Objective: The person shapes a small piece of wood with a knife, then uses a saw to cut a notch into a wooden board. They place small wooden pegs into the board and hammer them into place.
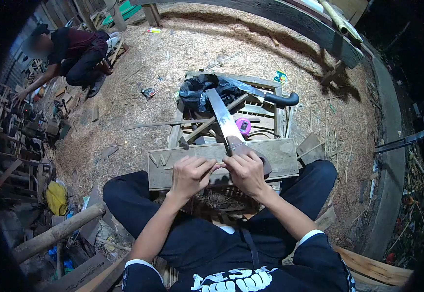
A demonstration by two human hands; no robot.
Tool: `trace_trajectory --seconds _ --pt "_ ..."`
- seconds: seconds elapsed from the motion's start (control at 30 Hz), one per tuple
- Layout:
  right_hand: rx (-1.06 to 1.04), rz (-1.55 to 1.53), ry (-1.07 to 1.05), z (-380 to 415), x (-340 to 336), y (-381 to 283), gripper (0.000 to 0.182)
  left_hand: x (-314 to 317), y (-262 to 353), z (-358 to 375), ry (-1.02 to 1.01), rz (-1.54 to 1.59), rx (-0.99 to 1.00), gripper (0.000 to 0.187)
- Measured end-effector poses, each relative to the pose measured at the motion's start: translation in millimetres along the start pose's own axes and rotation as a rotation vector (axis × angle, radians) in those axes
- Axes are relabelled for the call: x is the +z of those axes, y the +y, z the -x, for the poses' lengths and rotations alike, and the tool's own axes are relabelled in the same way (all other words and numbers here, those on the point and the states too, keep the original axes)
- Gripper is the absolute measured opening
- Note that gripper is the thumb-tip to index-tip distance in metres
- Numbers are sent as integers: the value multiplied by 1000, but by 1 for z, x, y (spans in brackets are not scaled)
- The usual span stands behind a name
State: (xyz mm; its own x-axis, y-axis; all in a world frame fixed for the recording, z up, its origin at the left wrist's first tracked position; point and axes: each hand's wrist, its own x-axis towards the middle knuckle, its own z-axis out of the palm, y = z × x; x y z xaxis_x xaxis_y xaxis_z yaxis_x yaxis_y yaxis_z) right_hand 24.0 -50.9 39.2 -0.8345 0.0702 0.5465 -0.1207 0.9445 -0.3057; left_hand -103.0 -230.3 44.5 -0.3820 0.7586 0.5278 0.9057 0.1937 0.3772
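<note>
Both hands are together above a wooden board (282,153) that lies across in front of my lap. My left hand (190,172) is closed, its fingertips pinched toward the other hand. My right hand (245,171) is closed too, thumb and fingers almost meeting the left ones. Whatever is between them is too small or hidden to name. A handsaw (224,115) rests with its brown handle on the board, partly behind my right hand, and its blade points away from me. Short wood pieces (162,159) lie on the board's left end.
Beyond the board, a slatted wooden frame (278,114) carries a black plastic bag (192,92), a pink tape measure (243,126) and a black-handled blade (281,99). At the far left a person (83,53) crouches by piled wood. A pole (58,231) juts in at lower left.
</note>
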Motion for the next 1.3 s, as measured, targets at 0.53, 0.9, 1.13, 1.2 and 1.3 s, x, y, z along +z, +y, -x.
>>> trace_trajectory --seconds 0.53,0.9,1.13,1.2,1.3 --pt "397 175 -166 23 -4 -11 80 0 -22 -10 18 37 -159 19" --pt "695 -159 279 31 -34 -10 48 2 -8 -25 11 175 -140 19" --pt "1049 -577 521 76 -74 -33 42 43 19 -43 -20 248 -51 14" --pt "1035 -603 638 88 -77 -29 44 61 35 -58 -41 294 -33 14" --pt "1023 -545 784 99 -83 -24 42 100 55 -81 -44 333 49 15"
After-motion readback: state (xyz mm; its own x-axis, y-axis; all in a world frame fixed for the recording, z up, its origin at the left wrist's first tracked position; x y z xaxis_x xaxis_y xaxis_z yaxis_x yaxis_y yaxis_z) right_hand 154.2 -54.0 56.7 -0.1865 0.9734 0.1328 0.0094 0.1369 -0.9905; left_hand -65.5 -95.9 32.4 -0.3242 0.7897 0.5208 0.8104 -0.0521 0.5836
